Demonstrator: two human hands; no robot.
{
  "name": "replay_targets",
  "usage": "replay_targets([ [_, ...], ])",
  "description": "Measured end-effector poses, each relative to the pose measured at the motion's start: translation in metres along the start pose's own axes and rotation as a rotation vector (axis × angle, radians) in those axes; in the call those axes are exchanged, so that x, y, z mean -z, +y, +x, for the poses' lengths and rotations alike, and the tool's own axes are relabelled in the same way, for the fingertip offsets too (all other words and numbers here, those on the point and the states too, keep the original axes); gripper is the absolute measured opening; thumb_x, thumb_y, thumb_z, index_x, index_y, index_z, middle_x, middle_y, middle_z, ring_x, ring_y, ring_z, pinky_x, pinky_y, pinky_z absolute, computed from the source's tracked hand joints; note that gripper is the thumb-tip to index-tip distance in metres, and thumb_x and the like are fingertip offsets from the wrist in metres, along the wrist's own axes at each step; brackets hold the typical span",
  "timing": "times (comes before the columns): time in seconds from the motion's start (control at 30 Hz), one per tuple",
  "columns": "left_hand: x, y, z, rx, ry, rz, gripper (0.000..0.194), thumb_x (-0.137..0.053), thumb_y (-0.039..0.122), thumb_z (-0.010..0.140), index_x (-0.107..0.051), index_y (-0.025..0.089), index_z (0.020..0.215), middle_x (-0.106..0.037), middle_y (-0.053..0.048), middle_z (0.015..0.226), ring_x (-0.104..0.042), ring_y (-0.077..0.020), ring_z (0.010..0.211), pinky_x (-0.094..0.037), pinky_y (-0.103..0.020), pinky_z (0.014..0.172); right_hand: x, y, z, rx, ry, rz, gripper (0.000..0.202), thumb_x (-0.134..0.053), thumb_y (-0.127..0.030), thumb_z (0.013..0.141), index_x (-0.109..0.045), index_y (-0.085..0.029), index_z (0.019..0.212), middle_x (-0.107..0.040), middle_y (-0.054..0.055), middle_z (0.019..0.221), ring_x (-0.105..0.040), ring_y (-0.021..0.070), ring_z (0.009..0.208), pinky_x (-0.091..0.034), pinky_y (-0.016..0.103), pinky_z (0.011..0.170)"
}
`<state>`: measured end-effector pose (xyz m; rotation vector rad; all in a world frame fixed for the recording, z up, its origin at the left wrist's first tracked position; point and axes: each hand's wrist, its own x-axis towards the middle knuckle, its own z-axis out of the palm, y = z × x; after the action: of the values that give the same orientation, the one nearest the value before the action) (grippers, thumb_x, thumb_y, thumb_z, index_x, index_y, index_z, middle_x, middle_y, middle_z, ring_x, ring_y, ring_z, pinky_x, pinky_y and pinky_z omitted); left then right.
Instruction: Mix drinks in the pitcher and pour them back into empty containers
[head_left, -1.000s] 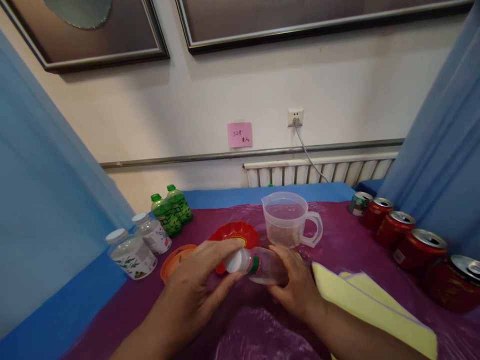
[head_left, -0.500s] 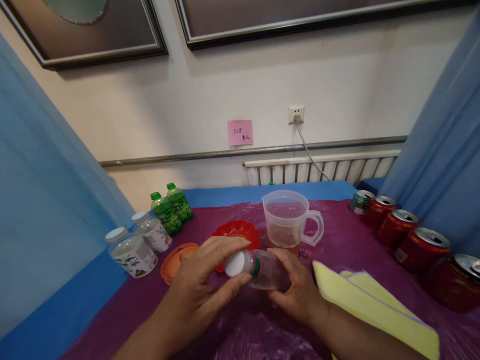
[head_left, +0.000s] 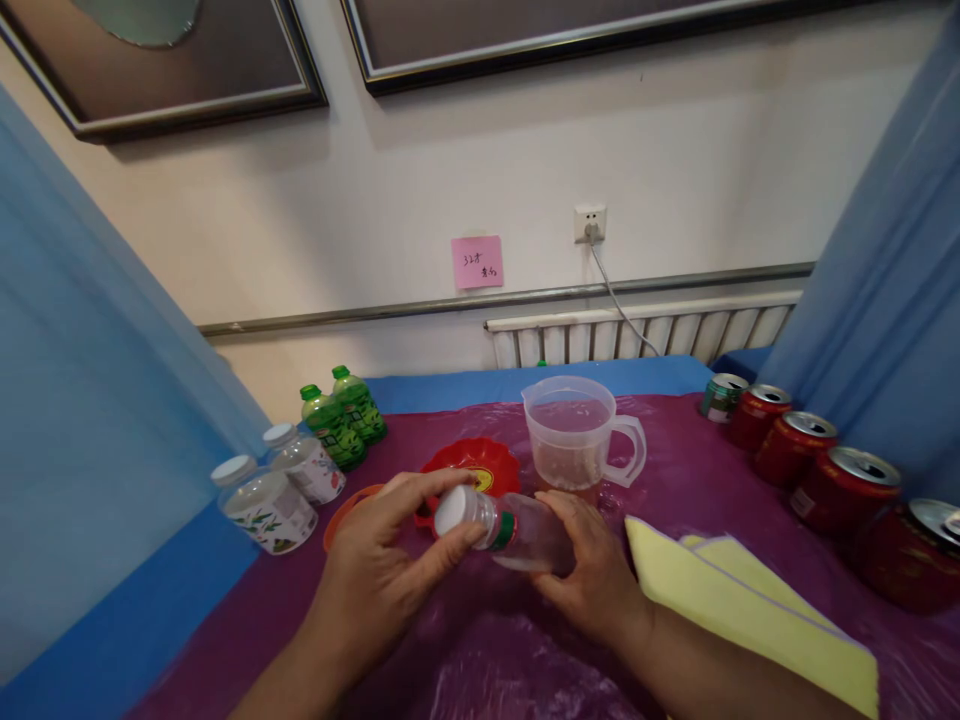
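A small clear plastic bottle [head_left: 529, 535] with a green neck ring lies tilted on its side between my hands, just above the purple table cover [head_left: 690, 480]. My right hand [head_left: 592, 570] grips its body. My left hand [head_left: 382, 570] pinches the white cap [head_left: 452, 510] between thumb and fingers; the cap stands slightly off the neck. A clear measuring jug [head_left: 574, 435] with liquid in it stands just behind the bottle. A red dish [head_left: 472, 462] sits behind my left hand.
Two white-capped jars [head_left: 262, 500] and two green bottles [head_left: 345, 410] stand at the left. An orange lid [head_left: 341, 510] lies partly under my left hand. A yellow cloth [head_left: 742, 600] lies at the right, with several opened red cans [head_left: 817, 460] beyond it. Blue curtains flank both sides.
My left hand has turned and drawn the white cap leftward, away from the bottle neck. The bottle and right hand have stayed nearly in place.
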<state>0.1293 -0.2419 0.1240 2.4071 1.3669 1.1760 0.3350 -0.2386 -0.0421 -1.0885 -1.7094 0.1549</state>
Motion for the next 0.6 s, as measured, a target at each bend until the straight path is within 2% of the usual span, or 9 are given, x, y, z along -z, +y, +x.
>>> replay_targets([
  [0.33, -0.0030, -0.0066, -0.0041, -0.071, -0.122, -0.045, 0.035, -0.074, 0.036, 0.088, -0.069, 0.034, 0.122, -0.075, 0.001, 0.105, -0.071, -0.0148, 0.091, -0.059, -0.025, 0.082, 0.0004, 0.0018, 0.0002, -0.026, -0.043, 0.027, 0.070, -0.066, -0.014, 0.069, -0.048, -0.024, 0.136, -0.066, 0.011, 0.130, -0.063, 0.0286, 0.119, -0.051, 0.049, 0.102],
  [0.5, 0.0032, -0.0080, -0.0063, -0.141, -0.229, -0.149, 0.042, -0.067, 0.026, 0.094, -0.061, 0.039, 0.133, -0.073, 0.001, 0.123, -0.068, -0.0174, 0.113, -0.056, -0.031, 0.100, 0.0025, -0.0004, 0.0020, -0.085, -0.127, 0.123, 0.065, -0.067, -0.015, 0.070, -0.051, -0.025, 0.132, -0.066, 0.009, 0.129, -0.064, 0.0268, 0.117, -0.051, 0.046, 0.101],
  [0.6, 0.0068, -0.0053, -0.0090, -0.141, -0.334, -0.242, 0.043, -0.060, 0.020, 0.097, -0.058, 0.039, 0.136, -0.069, 0.000, 0.131, -0.065, -0.0182, 0.122, -0.053, -0.031, 0.106, 0.0030, -0.0032, 0.0028, -0.109, -0.164, 0.189, 0.063, -0.068, -0.014, 0.071, -0.051, -0.026, 0.131, -0.067, 0.008, 0.127, -0.064, 0.0256, 0.116, -0.051, 0.045, 0.101],
])
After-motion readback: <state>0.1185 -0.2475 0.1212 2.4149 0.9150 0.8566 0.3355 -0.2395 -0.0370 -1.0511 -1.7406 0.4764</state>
